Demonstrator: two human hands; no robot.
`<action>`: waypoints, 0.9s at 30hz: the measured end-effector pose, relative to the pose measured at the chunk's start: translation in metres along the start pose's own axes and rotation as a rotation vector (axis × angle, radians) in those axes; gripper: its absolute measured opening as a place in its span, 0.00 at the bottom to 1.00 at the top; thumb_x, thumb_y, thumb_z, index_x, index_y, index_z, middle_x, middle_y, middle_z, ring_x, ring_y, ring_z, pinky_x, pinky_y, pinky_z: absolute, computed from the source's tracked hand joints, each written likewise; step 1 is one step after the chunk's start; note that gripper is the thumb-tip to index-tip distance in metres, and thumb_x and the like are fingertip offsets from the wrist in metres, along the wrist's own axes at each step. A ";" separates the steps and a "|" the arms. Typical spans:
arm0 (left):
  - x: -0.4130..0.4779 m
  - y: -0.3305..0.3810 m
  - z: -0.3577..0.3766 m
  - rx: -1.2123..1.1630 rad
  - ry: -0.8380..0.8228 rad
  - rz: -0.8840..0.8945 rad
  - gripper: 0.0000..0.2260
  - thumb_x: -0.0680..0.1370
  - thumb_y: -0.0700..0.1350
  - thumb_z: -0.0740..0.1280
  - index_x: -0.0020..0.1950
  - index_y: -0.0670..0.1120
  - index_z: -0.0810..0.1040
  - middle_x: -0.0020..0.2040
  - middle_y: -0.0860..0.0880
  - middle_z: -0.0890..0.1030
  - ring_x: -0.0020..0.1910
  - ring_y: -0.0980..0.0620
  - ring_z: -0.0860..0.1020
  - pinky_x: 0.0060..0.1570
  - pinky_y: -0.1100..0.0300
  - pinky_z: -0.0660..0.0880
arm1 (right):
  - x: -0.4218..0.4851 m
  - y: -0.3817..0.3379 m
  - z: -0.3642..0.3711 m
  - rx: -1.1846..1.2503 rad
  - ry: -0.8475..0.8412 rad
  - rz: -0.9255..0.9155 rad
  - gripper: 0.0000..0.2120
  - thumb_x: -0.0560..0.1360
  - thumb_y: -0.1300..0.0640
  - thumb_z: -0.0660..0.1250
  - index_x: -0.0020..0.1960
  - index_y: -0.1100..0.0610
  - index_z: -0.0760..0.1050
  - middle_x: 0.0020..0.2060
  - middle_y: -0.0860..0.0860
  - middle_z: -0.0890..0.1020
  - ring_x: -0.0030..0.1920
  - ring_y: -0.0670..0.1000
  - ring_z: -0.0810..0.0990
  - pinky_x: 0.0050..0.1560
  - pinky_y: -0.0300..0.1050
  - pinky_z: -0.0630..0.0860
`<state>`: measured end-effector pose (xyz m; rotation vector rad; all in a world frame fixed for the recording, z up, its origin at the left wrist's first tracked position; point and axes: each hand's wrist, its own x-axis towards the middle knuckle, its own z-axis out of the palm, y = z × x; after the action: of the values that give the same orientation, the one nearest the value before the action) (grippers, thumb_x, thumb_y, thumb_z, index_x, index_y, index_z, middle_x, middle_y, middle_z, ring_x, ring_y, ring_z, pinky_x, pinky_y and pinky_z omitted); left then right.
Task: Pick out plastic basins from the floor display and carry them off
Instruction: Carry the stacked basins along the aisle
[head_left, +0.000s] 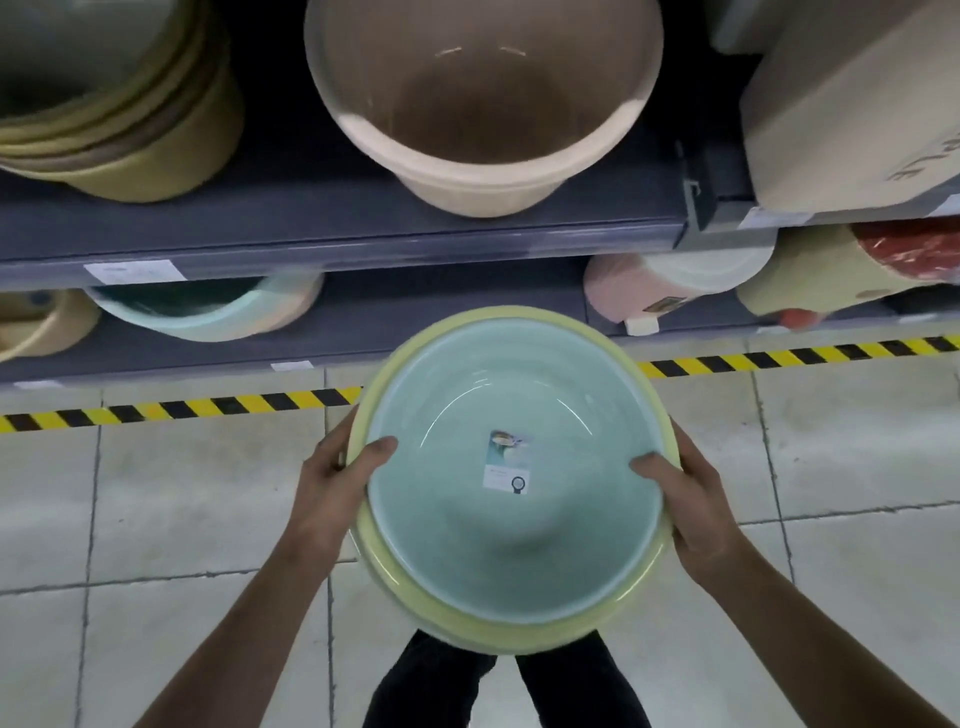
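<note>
On the near side of the striped tape (208, 408), the green basin (498, 545) sits nested in the yellow basin (493, 636), level between the left hand (332, 493) and right hand (691, 499), which grip opposite rims equally near, thumbs (382, 449) inside, fingers probably curled underneath.

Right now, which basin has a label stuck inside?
The pale green basin, nested in the yellow basin; the beige tub is bare inside.

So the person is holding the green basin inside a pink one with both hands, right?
Not quite: the outer basin is yellow, not pink. The head view shows the green basin nested inside it, with the left hand and the right hand gripping the rims on either side.
</note>
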<state>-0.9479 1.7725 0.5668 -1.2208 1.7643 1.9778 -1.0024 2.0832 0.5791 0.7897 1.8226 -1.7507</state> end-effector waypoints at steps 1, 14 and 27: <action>0.013 -0.008 0.005 -0.011 0.010 0.002 0.21 0.74 0.42 0.73 0.65 0.55 0.79 0.55 0.51 0.86 0.52 0.48 0.85 0.57 0.48 0.79 | 0.017 0.004 0.000 -0.015 -0.012 -0.004 0.25 0.73 0.68 0.65 0.62 0.42 0.78 0.52 0.50 0.86 0.52 0.57 0.84 0.54 0.59 0.80; 0.229 -0.122 0.033 -0.054 0.101 0.049 0.17 0.73 0.48 0.74 0.62 0.54 0.81 0.54 0.52 0.86 0.53 0.49 0.84 0.59 0.47 0.78 | 0.250 0.095 0.051 -0.056 -0.051 -0.053 0.21 0.73 0.66 0.65 0.58 0.44 0.80 0.50 0.49 0.86 0.52 0.56 0.84 0.52 0.55 0.80; 0.385 -0.094 0.043 -0.096 0.197 0.088 0.01 0.71 0.47 0.74 0.40 0.52 0.86 0.39 0.52 0.86 0.38 0.49 0.83 0.43 0.55 0.79 | 0.418 0.088 0.118 -0.114 -0.101 -0.084 0.10 0.70 0.58 0.69 0.49 0.49 0.82 0.43 0.50 0.86 0.42 0.53 0.83 0.41 0.44 0.79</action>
<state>-1.1472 1.7002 0.2289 -1.4373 1.8618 2.0757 -1.2444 1.9965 0.2180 0.5776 1.8929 -1.6882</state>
